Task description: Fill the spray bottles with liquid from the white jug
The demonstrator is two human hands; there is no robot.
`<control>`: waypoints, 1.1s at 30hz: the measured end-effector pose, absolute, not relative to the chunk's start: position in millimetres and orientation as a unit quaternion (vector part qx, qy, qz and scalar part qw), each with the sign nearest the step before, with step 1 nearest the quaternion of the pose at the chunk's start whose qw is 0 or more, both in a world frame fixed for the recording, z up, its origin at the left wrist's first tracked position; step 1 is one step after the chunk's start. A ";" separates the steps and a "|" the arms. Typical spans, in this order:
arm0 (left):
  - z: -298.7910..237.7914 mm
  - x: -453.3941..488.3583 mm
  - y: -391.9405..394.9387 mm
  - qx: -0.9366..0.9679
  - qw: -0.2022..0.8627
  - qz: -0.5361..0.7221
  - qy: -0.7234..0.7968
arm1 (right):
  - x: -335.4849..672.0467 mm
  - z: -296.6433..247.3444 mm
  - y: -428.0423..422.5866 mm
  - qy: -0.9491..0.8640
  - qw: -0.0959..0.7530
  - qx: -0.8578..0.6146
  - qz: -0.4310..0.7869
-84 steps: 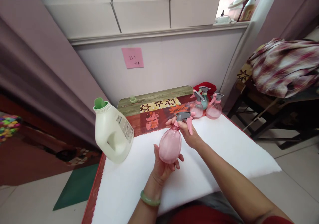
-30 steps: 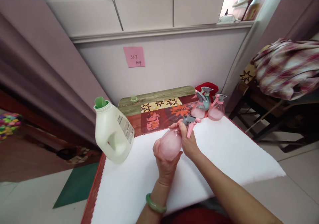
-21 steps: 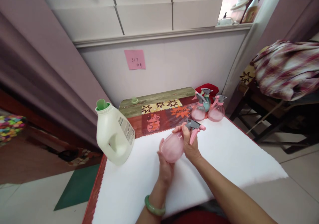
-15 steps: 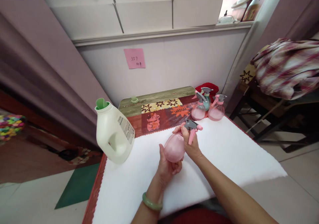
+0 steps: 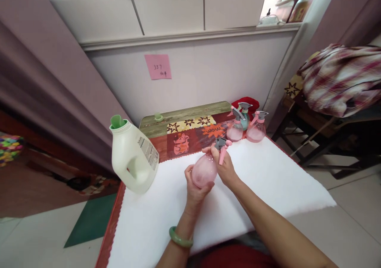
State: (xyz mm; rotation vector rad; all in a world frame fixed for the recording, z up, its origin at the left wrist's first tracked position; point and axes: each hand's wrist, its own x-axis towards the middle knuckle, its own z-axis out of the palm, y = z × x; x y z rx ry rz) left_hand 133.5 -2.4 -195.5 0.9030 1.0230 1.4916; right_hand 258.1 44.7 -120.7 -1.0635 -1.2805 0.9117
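Pink clear plastic makes the spray bottle (image 5: 204, 170) which the person holds in front of the body, above the white cloth (image 5: 274, 172) on the surface (image 5: 190, 114). Its long axis is tilted: the round bottom lies toward the lower left, and the grey spray head (image 5: 220, 143) points up to the right. The left hand (image 5: 197, 186), below a green bangle (image 5: 180, 238), is curled around the round bottom end. The right hand (image 5: 224, 166) is closed around the neck, just under the spray head, so it is the nearer one to the pink trigger (image 5: 222, 155). Both hands are full with this one bottle; some fingertips are hidden behind it.

To the right, beyond the hands, three bottles stand close together: one pink bottle (image 5: 235, 132), another pink bottle (image 5: 256, 132), and a blue-green bottle (image 5: 244, 121) behind them. On the left stands a cream jug (image 5: 135, 157), with green plastic inside its mouth; its label (image 5: 149, 152) has print too small for me to read surely. One patch of the printed cover (image 5: 214, 131) seems to say "WOW". On the wall, a pink note (image 5: 158, 66) carries "357", with small handwritten characters beneath.
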 end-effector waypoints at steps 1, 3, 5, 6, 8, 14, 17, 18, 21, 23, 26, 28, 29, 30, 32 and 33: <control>-195.7 133.0 -1.9 0.390 0.495 0.639 0.441 | 256.0 -120.4 42.6 -0.543 0.589 -0.458 0.385; -194.1 133.3 -2.5 0.417 0.421 0.663 0.458 | 251.1 -120.3 38.5 -0.529 0.606 -0.455 0.382; -190.6 134.9 -4.6 0.435 0.381 0.675 0.459 | 246.1 -121.4 35.8 -0.522 0.619 -0.449 0.377; -188.4 135.8 -5.8 0.434 0.392 0.675 0.449 | 244.0 -122.4 35.2 -0.523 0.625 -0.445 0.371; -184.3 137.1 -7.7 0.419 0.465 0.663 0.411 | 241.7 -125.0 35.4 -0.523 0.636 -0.442 0.355; -187.4 133.8 -7.7 0.334 0.722 0.514 0.321 | 251.1 -131.4 38.7 -0.529 0.635 -0.433 0.360; -193.5 131.8 -5.8 0.290 0.787 0.446 0.313 | 256.5 -132.8 38.8 -0.539 0.634 -0.416 0.367; -194.0 131.6 -5.3 0.286 0.783 0.455 0.314 | 257.5 -132.5 38.8 -0.542 0.635 -0.410 0.367; -189.1 131.8 -5.3 0.274 0.764 0.496 0.309 | 259.6 -128.4 39.6 -0.559 0.628 -0.393 0.372; -183.5 132.3 -7.1 0.280 0.744 0.525 0.304 | 261.1 -123.8 40.7 -0.577 0.612 -0.396 0.368; -178.8 134.0 -10.7 0.302 0.694 0.576 0.307 | 262.4 -118.0 41.7 -0.595 0.585 -0.417 0.359; -180.0 135.7 -12.1 0.314 0.662 0.600 0.320 | 261.3 -116.6 40.8 -0.600 0.575 -0.424 0.361; -181.3 136.5 -12.4 0.318 0.650 0.608 0.327 | 260.0 -116.6 39.9 -0.599 0.577 -0.424 0.359; -182.7 137.1 -12.4 0.319 0.641 0.613 0.335 | 258.3 -116.9 38.8 -0.596 0.581 -0.425 0.356; -183.9 137.8 -12.0 0.321 0.630 0.615 0.348 | 254.5 -118.0 36.1 -0.586 0.594 -0.428 0.348; -183.5 137.8 -11.9 0.321 0.630 0.614 0.350 | 252.7 -118.3 34.9 -0.580 0.600 -0.429 0.346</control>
